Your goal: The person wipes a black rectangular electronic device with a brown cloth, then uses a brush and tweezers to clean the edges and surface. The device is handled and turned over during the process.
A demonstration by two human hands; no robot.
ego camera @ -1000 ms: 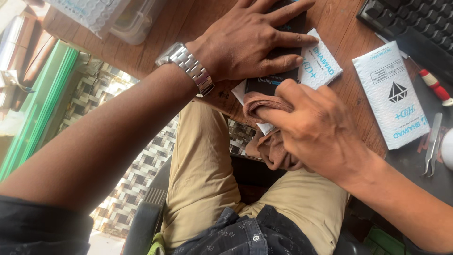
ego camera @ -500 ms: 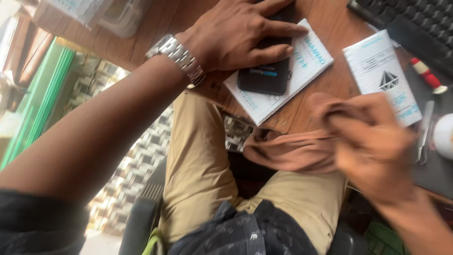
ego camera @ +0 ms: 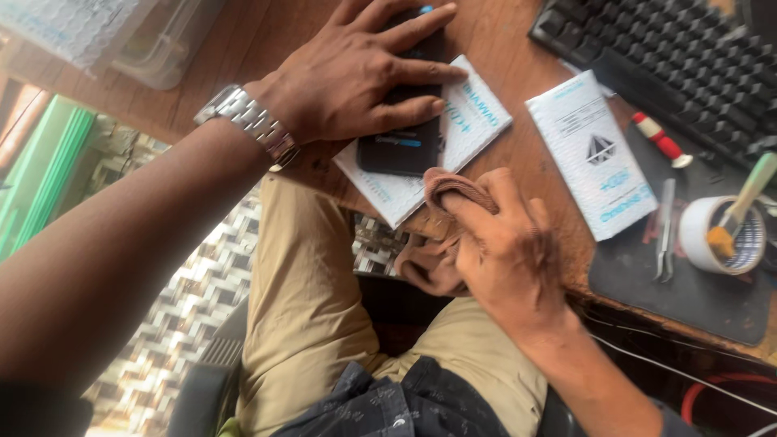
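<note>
The left hand (ego camera: pixel 356 77) lies flat, fingers spread, pinning the dark phone (ego camera: pixel 402 137) on its white packet (ego camera: pixel 469 129); the right hand (ego camera: pixel 502 243) clenches a brown cloth (ego camera: pixel 441 235) at the phone's near edge. Wiping looks underway, not finished.

I saw my left hand (ego camera: pixel 356 77) pressed flat on a dark phone (ego camera: pixel 402 133). The phone lay on a white packet (ego camera: pixel 469 129) at the edge of the wooden counter (ego camera: pixel 518 81). My right hand (ego camera: pixel 506 243) had a tight grip on a brown cloth (ego camera: pixel 441 243), just beside the phone's near end. Another white packet (ego camera: pixel 591 162) lay close by. Past it sat tweezers (ego camera: pixel 665 231), a roll of tape (ego camera: pixel 720 235) and a black keyboard (ego camera: pixel 672 57).
</note>
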